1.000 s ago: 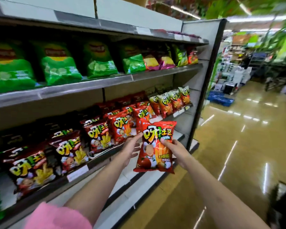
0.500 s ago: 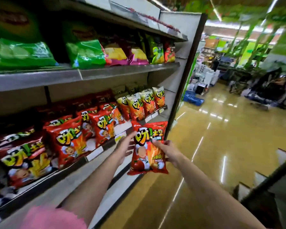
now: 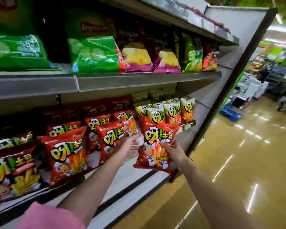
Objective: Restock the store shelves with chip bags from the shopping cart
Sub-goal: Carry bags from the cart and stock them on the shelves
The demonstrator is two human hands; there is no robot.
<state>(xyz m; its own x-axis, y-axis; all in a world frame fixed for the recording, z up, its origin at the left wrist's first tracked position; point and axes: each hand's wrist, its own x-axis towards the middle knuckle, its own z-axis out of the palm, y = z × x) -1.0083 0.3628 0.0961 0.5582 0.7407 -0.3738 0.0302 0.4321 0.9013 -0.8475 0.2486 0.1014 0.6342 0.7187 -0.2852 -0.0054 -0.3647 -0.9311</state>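
My right hand point(image 3: 173, 150) grips a red chip bag point(image 3: 151, 156) by its right side, holding it upright in front of the lower shelf point(image 3: 116, 172). My left hand point(image 3: 130, 147) is open, fingers straight, just left of the bag and close to a shelved red bag point(image 3: 109, 142). A row of matching red bags point(image 3: 68, 152) stands along that shelf. Paler bags of the same brand point(image 3: 170, 113) stand at its right end. The shopping cart is out of view.
The shelf above point(image 3: 139, 81) holds green point(image 3: 92, 55), pink-and-yellow point(image 3: 137, 58) and other chip bags. The grey end panel point(image 3: 229, 76) of the shelving stands right of my hands. A glossy aisle floor point(image 3: 238, 162) opens to the right, with a blue crate point(image 3: 229, 113) further off.
The bag and both hands have moved up and closer to the lower shelf's row of red bags. The view has shifted nearer the shelves.
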